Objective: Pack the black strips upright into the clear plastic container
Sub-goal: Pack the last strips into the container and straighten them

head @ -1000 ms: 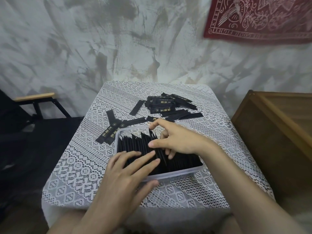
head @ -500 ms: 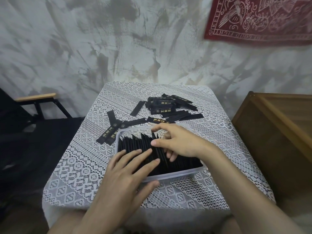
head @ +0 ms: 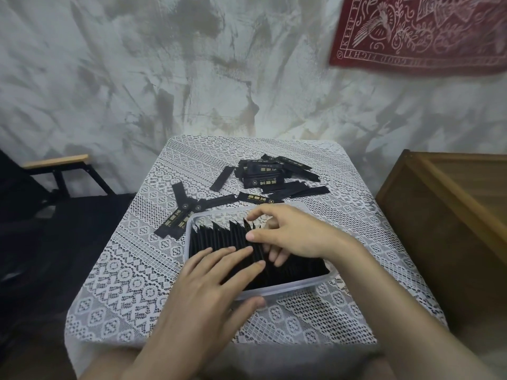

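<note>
- centrally, on the lace-covered table (head: 131, 270): clear container (head: 288, 287), packed strips (head: 216, 239) upright inside.
- left hand (head: 203, 294): fingers straight, resting on the strip tops, thumb on the near wall.
- right hand (head: 296, 237): curled, thumb and fingers pinching packed strips.
- loose strips (head: 263, 182) lie flat beyond the container.

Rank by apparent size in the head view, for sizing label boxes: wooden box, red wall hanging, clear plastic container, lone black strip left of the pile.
1. wooden box
2. red wall hanging and clear plastic container: about alike, container partly covered, so unranked
3. lone black strip
</note>
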